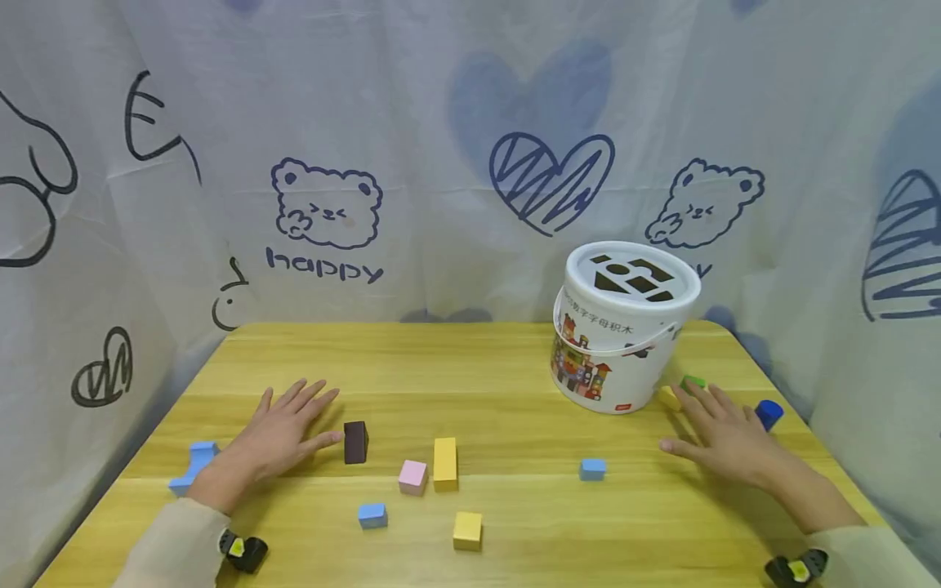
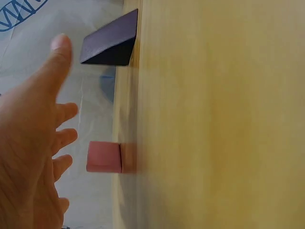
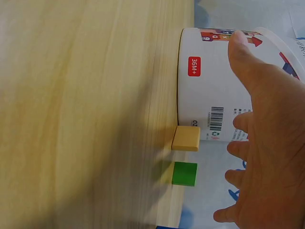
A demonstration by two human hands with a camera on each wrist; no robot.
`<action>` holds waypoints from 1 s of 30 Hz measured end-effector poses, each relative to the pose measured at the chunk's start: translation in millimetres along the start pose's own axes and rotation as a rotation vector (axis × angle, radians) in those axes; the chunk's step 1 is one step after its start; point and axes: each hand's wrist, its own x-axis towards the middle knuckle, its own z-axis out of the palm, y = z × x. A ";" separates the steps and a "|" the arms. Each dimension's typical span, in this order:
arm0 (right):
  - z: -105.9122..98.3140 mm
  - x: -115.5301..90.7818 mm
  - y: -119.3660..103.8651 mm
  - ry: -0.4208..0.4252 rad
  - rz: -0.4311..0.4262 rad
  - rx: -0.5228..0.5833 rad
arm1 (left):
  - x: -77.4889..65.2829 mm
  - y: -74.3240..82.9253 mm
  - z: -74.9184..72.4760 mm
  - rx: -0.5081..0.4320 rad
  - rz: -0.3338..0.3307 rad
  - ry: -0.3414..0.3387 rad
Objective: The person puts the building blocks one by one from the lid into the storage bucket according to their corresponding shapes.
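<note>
My left hand (image 1: 283,431) hovers over the table's left part, fingers spread and holding nothing. Its thumb is nearest a dark wedge block (image 1: 356,443). In the left wrist view a red block (image 2: 104,157) stands beyond the fingers; the hand hides it in the head view. On the right, my right hand (image 1: 728,439) is also spread and holds nothing. Close to it are a green block (image 1: 693,381), a blue cylinder (image 1: 769,414) and a yellow block (image 3: 186,138). A white lidded bucket (image 1: 613,351) with cut-out shapes in its lid stands left of this hand.
Between the hands lie a pink block (image 1: 413,478), a long yellow block (image 1: 445,464), a small yellow block (image 1: 467,531) and two small blue blocks (image 1: 372,515). A blue arch-like block (image 1: 194,469) lies by the left forearm. A printed curtain (image 1: 434,204) hangs behind the table.
</note>
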 end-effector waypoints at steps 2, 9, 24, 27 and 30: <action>1.1 -0.2 0.7 0.000 0.001 0.006 | 2.0 -1.0 -0.4 -0.003 0.000 0.000; 5.6 -0.4 1.1 0.002 -0.007 0.010 | 3.5 -1.8 -3.3 0.002 -0.009 -0.021; -0.6 -5.2 5.0 0.015 -0.027 0.024 | 3.2 -3.1 -2.6 0.015 -0.006 -0.027; -0.3 -5.6 6.8 0.028 -0.034 0.011 | 1.9 -4.3 -3.0 0.004 -0.012 -0.023; -1.5 -2.1 8.4 0.047 -0.050 -0.016 | 2.1 -5.8 -5.5 0.001 -0.019 -0.017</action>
